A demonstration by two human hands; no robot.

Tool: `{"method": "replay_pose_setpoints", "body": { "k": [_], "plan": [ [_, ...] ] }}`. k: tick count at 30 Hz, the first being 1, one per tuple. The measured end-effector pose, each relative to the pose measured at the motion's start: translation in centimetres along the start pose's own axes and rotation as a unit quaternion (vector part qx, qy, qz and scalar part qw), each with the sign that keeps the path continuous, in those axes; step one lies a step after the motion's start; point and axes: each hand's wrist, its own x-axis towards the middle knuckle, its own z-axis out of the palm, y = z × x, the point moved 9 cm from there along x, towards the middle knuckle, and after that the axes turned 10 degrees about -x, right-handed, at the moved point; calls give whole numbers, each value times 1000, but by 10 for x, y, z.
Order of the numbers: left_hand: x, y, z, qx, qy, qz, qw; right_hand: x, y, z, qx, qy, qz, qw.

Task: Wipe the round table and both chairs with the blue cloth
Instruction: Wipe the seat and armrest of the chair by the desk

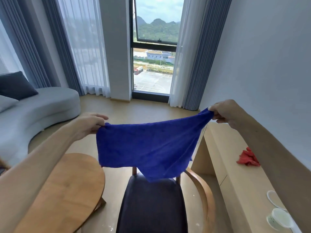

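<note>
The blue cloth (146, 145) hangs spread out in the air, stretched between my two hands. My left hand (90, 122) pinches its left top corner. My right hand (224, 112) pinches its right top corner, held higher. Below the cloth stands a wooden chair (204, 190) with a dark seat cushion (151, 206); the cloth's lowest corner hangs just above the cushion and hides the chair's far edge. The round wooden table (67, 190) lies at the lower left, partly covered by my left forearm. Only one chair is in view.
A light wooden counter (235, 179) runs along the right wall, carrying a red cloth (248, 158) and a white cup (280, 219) with a lid (273, 198) beside it. A grey curved sofa (42, 108) with cushions sits at the left. Curtained windows stand ahead.
</note>
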Motion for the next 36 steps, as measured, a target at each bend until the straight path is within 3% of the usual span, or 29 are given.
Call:
{"method": "replay_pose_setpoints", "body": {
  "k": [5, 10, 14, 19, 25, 28, 31, 36],
  "plan": [
    [-9, 9, -13, -99, 0, -33, 995, 4, -6, 25, 47, -43, 17, 998],
    [-5, -5, -28, 35, 20, -68, 997, 5, -25, 44, 25, -80, -23, 996],
    [-12, -17, -33, 139, -22, -93, 986, 2, -31, 54, -1, -120, -76, 990],
    [-14, -22, -41, 158, -17, -85, 984, 4, -22, 62, -17, -132, -80, 988],
    [-12, -1, -52, 19, 59, 7, 998, 8, -10, 56, -19, -101, -54, 993],
    [-10, -1, -49, -47, 87, 5, 995, 9, -6, 53, 6, -84, -40, 996],
    [-7, 1, -47, 11, 86, -1, 996, 8, -8, 55, -3, -95, -71, 993],
    [-11, -6, -39, 101, 11, -73, 992, 8, -8, 62, -5, -129, -74, 989]
  ]
}}
